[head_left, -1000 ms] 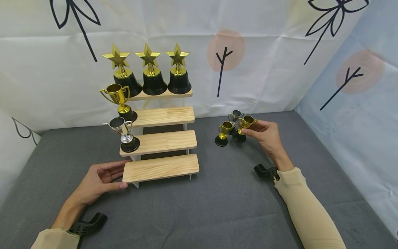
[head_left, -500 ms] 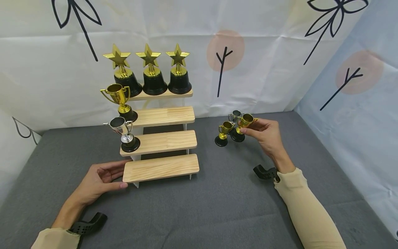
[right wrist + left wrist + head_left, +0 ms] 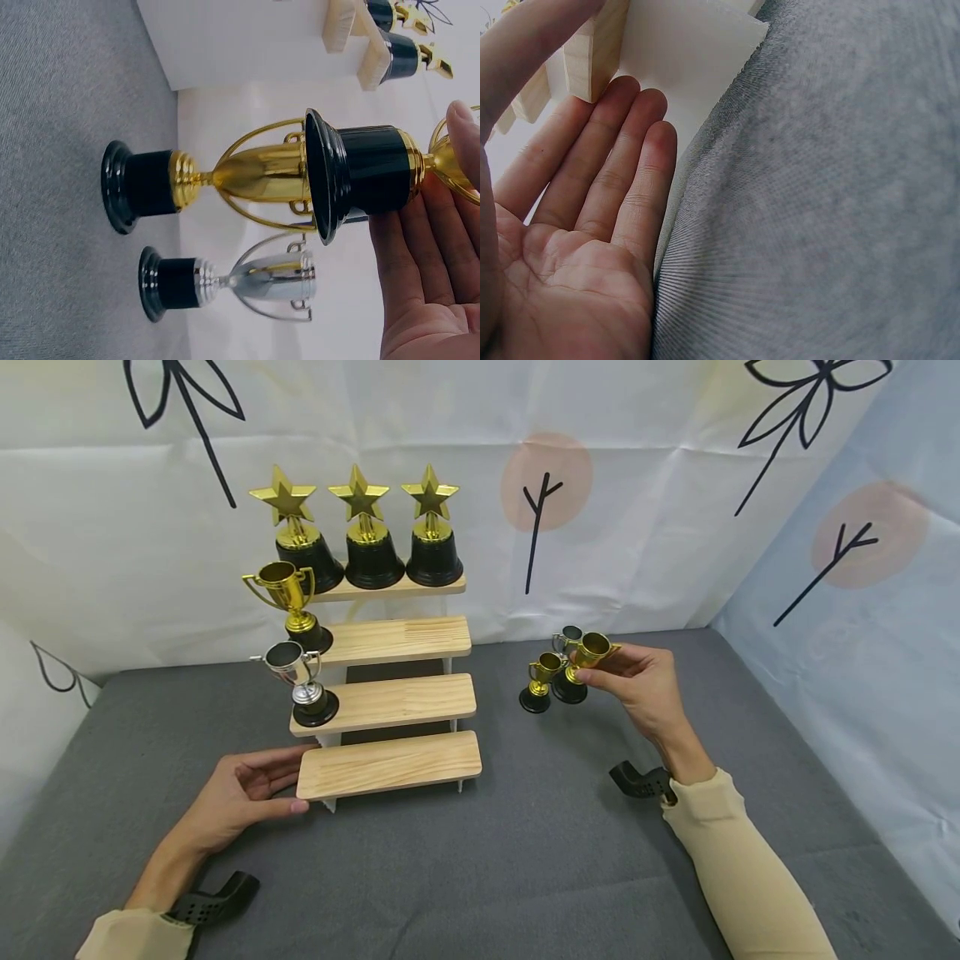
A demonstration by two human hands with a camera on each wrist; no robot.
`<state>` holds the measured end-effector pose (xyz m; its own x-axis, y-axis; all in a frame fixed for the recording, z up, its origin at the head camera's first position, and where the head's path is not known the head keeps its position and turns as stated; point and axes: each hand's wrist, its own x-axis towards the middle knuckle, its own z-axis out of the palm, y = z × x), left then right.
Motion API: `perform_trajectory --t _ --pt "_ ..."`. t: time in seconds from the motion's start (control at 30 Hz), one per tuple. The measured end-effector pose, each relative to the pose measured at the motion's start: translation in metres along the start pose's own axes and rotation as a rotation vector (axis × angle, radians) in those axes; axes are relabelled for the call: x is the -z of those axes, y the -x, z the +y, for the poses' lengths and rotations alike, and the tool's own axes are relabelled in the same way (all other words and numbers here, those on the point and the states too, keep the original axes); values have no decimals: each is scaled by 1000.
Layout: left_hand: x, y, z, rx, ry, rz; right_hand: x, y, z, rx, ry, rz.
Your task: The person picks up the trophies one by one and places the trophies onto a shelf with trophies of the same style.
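Note:
My right hand [image 3: 643, 689] pinches a gold trophy cup [image 3: 594, 648] by its lower bowl and stem. In the right wrist view the cup's black base [image 3: 371, 166] is up off the grey cloth. Beside it a second gold trophy cup [image 3: 259, 174] stands upright, with a silver trophy cup [image 3: 276, 276] close by, partly hidden in the head view. My left hand [image 3: 225, 797] is at the left end of the bottom step of a wooden display stand [image 3: 390, 764]. Its fingers are extended, fingertips right at the board's end [image 3: 594, 64] and the white side panel [image 3: 679, 56].
Three gold star trophies [image 3: 367, 547] line the stand's top step. At the left ends of the middle steps stand a larger gold cup [image 3: 288, 597] and a larger silver cup [image 3: 303, 685]. Behind the grey cloth [image 3: 525, 860] hangs a printed white backdrop [image 3: 637, 527].
My right hand has shifted slightly left with the gold trophy cup, which now overlaps more of the silver one. The left hand and the stand have stayed put.

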<state>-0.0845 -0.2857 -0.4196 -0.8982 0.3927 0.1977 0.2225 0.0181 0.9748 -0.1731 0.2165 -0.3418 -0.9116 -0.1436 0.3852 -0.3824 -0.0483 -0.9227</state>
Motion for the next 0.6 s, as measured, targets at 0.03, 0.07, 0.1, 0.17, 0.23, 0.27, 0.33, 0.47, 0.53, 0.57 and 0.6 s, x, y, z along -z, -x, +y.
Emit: perform_trajectory --t 0.03,0.07,0.1,0.17,0.23,0.27,0.33,0.47,0.53,0.57,0.6 --pt "0 0 0 0 -1 2 -1 0 -1 5 -4 -4" --pt "0 0 -1 -2 1 1 -2 0 -2 8 -4 -1" --pt "0 0 -1 -4 4 0 -3 0 -4 11 -6 0" --pt "0 0 -2 -8 13 -2 -5 0 -6 14 -10 2" --pt "0 0 -2 -11 20 -2 -7 0 -8 16 -13 5" --pt "0 0 -2 -12 22 -2 -8 0 -9 17 -15 4" --pt "0 1 -2 -14 23 -2 -10 0 -11 17 -8 3" --pt "0 1 -2 -13 23 -6 -14 -1 -15 25 30 5" --pt "0 1 -1 -13 24 -7 -15 -3 -17 33 31 -7" --pt "0 1 -1 -13 24 -7 -16 -3 -18 36 30 -9" --pt "0 1 -1 -14 25 -7 -17 -4 -20 41 23 -15"
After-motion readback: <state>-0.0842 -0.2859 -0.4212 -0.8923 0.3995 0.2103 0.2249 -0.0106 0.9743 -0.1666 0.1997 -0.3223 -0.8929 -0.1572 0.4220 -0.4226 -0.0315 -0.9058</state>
